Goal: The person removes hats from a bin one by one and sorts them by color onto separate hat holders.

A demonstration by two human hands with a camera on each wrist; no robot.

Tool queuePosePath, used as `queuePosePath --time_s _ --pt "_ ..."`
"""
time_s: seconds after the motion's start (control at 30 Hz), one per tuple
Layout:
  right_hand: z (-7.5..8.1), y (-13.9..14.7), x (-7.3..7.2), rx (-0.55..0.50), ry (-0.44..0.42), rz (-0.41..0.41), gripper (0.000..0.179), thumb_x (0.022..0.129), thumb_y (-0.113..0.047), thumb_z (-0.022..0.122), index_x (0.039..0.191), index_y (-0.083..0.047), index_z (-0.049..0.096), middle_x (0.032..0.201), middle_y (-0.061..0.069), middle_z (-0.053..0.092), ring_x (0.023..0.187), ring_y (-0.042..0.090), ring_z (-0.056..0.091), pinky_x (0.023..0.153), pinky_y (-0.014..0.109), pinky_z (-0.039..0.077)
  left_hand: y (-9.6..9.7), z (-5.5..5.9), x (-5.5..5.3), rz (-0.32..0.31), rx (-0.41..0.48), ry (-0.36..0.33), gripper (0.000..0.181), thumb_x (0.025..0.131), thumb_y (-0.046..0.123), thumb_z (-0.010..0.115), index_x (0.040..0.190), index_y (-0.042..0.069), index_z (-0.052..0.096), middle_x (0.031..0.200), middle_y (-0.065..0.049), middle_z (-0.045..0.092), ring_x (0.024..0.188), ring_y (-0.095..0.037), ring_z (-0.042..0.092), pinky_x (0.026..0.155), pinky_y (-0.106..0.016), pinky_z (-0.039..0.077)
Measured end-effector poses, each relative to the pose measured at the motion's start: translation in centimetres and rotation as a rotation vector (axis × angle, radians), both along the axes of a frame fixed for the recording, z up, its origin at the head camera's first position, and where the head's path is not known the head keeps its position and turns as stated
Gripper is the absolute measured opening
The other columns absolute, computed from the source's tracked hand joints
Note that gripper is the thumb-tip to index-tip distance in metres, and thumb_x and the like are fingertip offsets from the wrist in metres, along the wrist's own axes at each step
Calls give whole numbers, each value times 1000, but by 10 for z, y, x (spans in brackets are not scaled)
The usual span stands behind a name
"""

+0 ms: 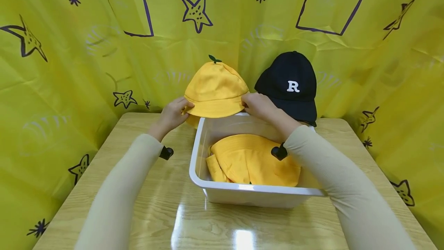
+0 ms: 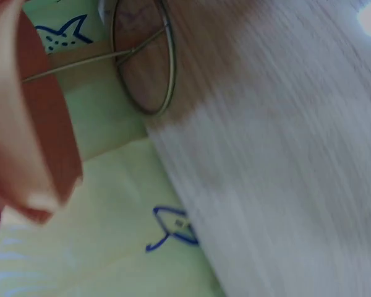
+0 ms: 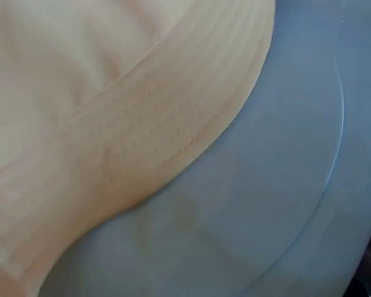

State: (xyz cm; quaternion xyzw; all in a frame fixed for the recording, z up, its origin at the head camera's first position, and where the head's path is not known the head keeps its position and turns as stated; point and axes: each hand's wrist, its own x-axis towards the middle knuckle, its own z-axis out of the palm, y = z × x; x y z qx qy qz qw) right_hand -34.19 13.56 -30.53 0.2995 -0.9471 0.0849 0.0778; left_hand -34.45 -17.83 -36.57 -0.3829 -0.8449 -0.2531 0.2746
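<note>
A yellow bucket hat (image 1: 216, 82) with a green sprout on its crown stands upright behind the white bin. My left hand (image 1: 172, 115) pinches its brim on the left side, and my right hand (image 1: 261, 106) grips the brim on the right. Under the hat in the left wrist view, a thin wire stand with a round base (image 2: 172, 68) reaches up toward the inside of the hat (image 2: 55, 124). The right wrist view shows the stitched brim (image 3: 154, 130) close over the bin's pale wall (image 3: 290, 185). The right fingertips are partly hidden behind the brim.
More yellow hats (image 1: 256, 157) lie inside the white plastic bin (image 1: 222, 185), below my right forearm. A black cap (image 1: 293, 82) with a white R stands at the back right. Yellow curtains (image 1: 138, 57) with drawn starfish surround the wooden table (image 1: 152, 203).
</note>
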Motion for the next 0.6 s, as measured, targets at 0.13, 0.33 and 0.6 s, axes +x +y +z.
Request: queuePosePath --time_s 0.13,0.33,0.6 --pt "7 5 5 35 -4 -5 12 85 -5 63 76 -8 57 73 4 54 64 21 50 57 30 40 -4 16 6 -39 -89 -189 29 78 2 74 105 -2 65 102 -16 61 81 -28 59 67 -39 52" --pt "21 11 12 -70 -126 -34 12 87 -15 66 92 -4 67 84 8 65 71 21 57 65 33 48 -8 47 13 7 -216 -506 40 86 22 70 120 1 62 116 -15 63 104 -30 60 82 -43 51" --pt "38 14 23 -50 -226 2 35 91 -27 63 117 -3 63 106 13 68 85 22 62 75 36 51 1 89 14 -11 -258 -658 42 88 24 66 124 2 60 119 -18 62 109 -31 60 92 -46 48"
